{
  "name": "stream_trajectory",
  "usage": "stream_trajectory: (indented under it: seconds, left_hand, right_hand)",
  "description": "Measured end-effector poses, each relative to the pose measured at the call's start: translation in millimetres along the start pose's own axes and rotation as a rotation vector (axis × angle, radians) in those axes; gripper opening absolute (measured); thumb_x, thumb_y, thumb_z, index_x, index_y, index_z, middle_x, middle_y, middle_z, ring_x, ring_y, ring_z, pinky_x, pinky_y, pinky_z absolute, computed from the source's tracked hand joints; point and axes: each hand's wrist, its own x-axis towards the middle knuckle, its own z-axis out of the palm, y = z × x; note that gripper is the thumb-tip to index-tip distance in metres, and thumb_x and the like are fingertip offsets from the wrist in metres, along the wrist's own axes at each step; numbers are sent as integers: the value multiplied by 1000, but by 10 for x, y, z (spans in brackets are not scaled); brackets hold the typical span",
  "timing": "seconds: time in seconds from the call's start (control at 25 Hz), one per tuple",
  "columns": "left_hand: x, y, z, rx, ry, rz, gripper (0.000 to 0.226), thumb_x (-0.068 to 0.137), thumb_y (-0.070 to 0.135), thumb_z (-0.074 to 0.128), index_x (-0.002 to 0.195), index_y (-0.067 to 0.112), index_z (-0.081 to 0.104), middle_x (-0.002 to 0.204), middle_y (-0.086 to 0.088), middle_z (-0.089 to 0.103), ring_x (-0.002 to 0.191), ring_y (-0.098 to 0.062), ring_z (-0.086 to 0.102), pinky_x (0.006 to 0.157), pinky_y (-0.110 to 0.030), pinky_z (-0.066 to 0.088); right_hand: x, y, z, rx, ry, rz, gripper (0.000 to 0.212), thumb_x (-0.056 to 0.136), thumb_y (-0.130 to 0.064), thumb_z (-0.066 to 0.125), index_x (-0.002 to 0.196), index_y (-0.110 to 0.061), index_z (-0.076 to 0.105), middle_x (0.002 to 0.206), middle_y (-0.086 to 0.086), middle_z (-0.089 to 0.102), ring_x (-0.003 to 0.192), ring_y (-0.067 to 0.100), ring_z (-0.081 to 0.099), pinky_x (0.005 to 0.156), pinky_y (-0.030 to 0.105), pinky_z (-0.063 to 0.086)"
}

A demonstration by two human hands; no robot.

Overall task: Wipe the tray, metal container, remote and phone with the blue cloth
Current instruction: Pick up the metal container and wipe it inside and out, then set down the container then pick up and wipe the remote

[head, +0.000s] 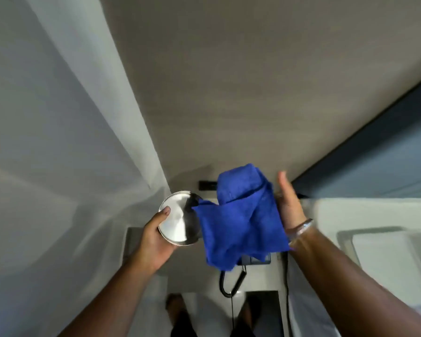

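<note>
Gripping round shiny metal container (179,218) w/ left hand (153,239), fuzzy blue cloth (241,220) alongside

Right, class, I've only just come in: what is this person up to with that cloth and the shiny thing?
A person is cleaning. The left hand holds a round metal container up in the air, while the right hand carries a crumpled blue cloth whose corner touches the container's edge. A corded phone sits below, mostly hidden by the cloth. A white tray lies off to the right.
</note>
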Motion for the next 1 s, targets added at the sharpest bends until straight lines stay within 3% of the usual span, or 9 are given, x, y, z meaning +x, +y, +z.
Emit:
stream_trajectory:
  seconds: [0.08,0.2,0.28,0.36,0.44,0.56,0.76,0.88,1.0]
  left_hand:
    - [278,-326,-233,121,141,-32,45,95,38,48,111,4,73,121,-29,64,102,-37,69,84,-44,57]
    - [650,-762,-677,245,282,-17,47,90,43,57,113,6,72,123,-31,63,106,-44,65,94,-53,50]
    - [872,-1016,-934,330,276,24,55,87,41,62,123,1,63,125,-31,62,114,-48,59,101,-59,42]
    - [1092,-1228,-1100,427,355,109,60,82,41,65,115,-8,62,112,-28,64,101,-41,60,90,-51,44]
    - [1302,-1417,-1240,545,436,201,53,84,39,65,106,-9,61,98,-22,60,93,-31,55,83,-45,41]
    - [1551,-1694,-1416,625,475,235,27,99,19,56,113,-4,60,105,-17,62,97,-29,56,87,-48,44]
    - [1778,-1942,-1632,781,506,287,40,97,27,47,113,-7,58,107,-25,63,102,-39,58,96,-55,44]
    - [1797,-1975,-1737,971,595,296,40,98,38,42,112,5,61,103,-12,64,99,-34,61,90,-51,49]
    - [1815,-2013,-1839,1206,616,254,36,103,39,38,109,10,59,100,-13,66,92,-34,65,80,-49,55]
  right_hand:
    - [203,311,-411,-34,59,68,56,64,-37,81,107,-3,68,108,20,68,106,33,63,93,41,49]
    - [379,531,-965,91,-50,50,37,89,-17,52,121,-1,59,122,20,63,117,34,56,98,43,45]
    - [468,596,-1420,14,45,-22,34,81,-7,49,110,-8,67,109,13,71,107,33,62,88,40,52]
    - [501,664,-1795,-146,242,-73,38,67,0,49,96,-8,72,94,12,74,94,31,66,79,37,57]
    - [511,683,-2058,-201,232,-91,41,62,0,45,95,-4,69,92,14,73,91,30,67,80,37,57]
    - [440,665,-2296,-266,233,-63,42,58,-4,49,93,-4,71,91,14,74,90,29,68,77,35,57]
    - [437,708,-2495,-210,251,-80,39,81,-19,37,103,-14,70,103,8,73,100,26,66,81,37,56]
    - [606,835,-2540,-327,350,26,52,89,-45,43,116,-4,60,116,19,66,108,34,62,89,43,53]
    - [763,946,-2593,-378,443,72,57,88,-42,42,124,1,53,124,28,58,109,41,59,94,52,48]
